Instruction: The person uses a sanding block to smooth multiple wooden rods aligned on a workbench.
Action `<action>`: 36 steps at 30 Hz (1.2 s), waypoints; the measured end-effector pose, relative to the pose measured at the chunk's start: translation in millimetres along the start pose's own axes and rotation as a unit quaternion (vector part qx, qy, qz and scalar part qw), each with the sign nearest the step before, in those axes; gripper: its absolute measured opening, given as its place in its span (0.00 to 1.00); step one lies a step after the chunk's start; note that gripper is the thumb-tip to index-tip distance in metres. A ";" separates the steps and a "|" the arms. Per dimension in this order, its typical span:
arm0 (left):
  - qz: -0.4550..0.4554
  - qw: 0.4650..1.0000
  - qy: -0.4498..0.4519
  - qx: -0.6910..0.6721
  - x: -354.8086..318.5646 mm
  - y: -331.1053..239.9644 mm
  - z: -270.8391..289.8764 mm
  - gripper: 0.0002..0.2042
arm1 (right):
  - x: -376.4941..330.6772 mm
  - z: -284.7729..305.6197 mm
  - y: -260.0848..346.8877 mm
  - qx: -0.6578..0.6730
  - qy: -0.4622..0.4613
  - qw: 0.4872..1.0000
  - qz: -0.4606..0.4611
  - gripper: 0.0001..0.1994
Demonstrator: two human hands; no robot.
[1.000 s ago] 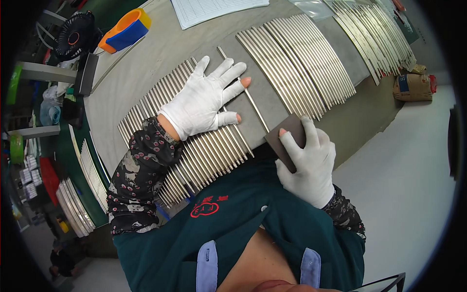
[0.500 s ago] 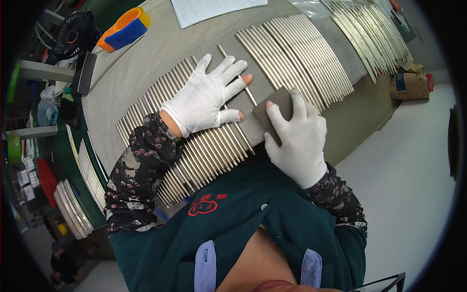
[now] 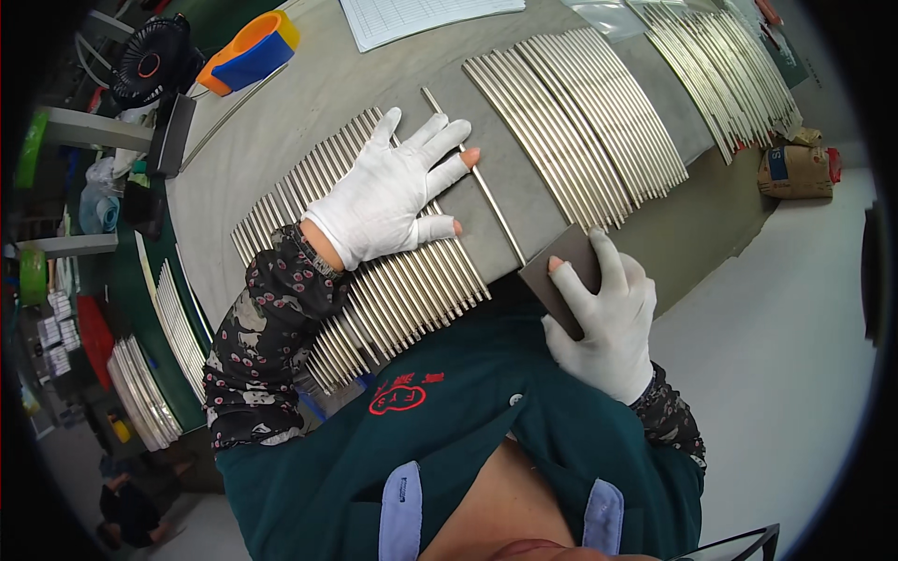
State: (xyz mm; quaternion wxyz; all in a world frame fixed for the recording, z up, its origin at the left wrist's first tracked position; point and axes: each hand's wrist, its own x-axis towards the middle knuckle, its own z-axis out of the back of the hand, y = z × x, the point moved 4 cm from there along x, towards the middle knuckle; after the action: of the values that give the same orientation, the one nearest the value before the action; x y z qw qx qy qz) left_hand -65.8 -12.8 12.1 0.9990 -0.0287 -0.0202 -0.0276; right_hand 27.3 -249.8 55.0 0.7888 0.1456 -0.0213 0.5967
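Observation:
My left hand (image 3: 379, 201), in a white glove with some bare fingertips, lies open with spread fingers over a row of thin silver metal rods (image 3: 402, 299). A single rod (image 3: 496, 213) lies apart to the right of that row, and a bare fingertip of this hand rests at it. My right hand (image 3: 608, 323), gloved the same way, is closed on a flat grey-brown rectangular block (image 3: 566, 276). The block is at the near end of the single rod, by the table's front edge. Its underside is hidden.
Right of the single rod lies another row of rods (image 3: 580, 122), with a further bunch (image 3: 720, 79) at the far right. A printed sheet (image 3: 421, 17), an orange-and-blue tape-like ring (image 3: 251, 54) and a black fan (image 3: 150, 64) are at the back. A brown bag (image 3: 795, 173) stands at right.
My right hand has moved the block toward me and to the right, down past the single rod's near end. My left hand stays nearly in place; the whole view has shifted slightly.

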 end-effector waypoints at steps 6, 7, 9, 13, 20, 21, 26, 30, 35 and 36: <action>0.004 1.000 0.017 -0.018 1.4 -3.0 7.4 0.39 | 49.8 -16.4 11.9 -0.046 -0.027 0.998 0.018 0.28; 0.008 1.000 0.015 -0.023 0.7 -2.7 7.1 0.39 | 53.5 -19.1 12.2 -0.049 -0.036 0.998 0.023 0.28; 0.019 0.999 0.012 -0.031 -1.5 -1.5 6.3 0.39 | 29.6 -12.7 8.4 -0.042 -0.010 0.999 0.030 0.28; 0.011 1.000 0.010 -0.025 1.5 -4.9 7.9 0.39 | 26.4 -6.1 6.2 -0.054 0.013 0.998 0.028 0.27; 0.013 1.000 0.018 -0.006 -5.8 0.6 6.3 0.39 | 32.4 -7.3 -0.3 0.011 0.008 0.999 0.044 0.29; 0.012 1.000 0.014 -0.008 -4.6 0.3 9.5 0.39 | 18.1 0.0 -6.6 0.019 0.022 0.999 0.026 0.30; 0.012 1.000 0.014 0.020 10.4 0.7 13.1 0.38 | 2.6 7.7 -29.7 0.027 -0.015 0.999 -0.019 0.31; -0.004 0.999 -0.030 0.012 10.2 1.4 10.0 0.38 | 7.6 1.7 -16.4 0.035 -0.011 0.999 0.001 0.31; 0.011 1.000 0.024 0.003 7.6 1.2 2.6 0.37 | 15.4 -7.0 -11.2 0.025 0.012 0.999 0.034 0.30; 0.009 1.000 0.023 0.002 9.4 1.2 5.2 0.37 | 22.4 -6.6 -7.3 0.000 0.010 1.000 0.029 0.29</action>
State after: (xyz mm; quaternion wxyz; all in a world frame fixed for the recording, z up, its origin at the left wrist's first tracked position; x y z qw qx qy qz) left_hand -56.5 -11.8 17.6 0.9995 -0.0267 0.0034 -0.0193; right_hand 39.8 -228.9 51.8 0.7716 0.1393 -0.0175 0.6204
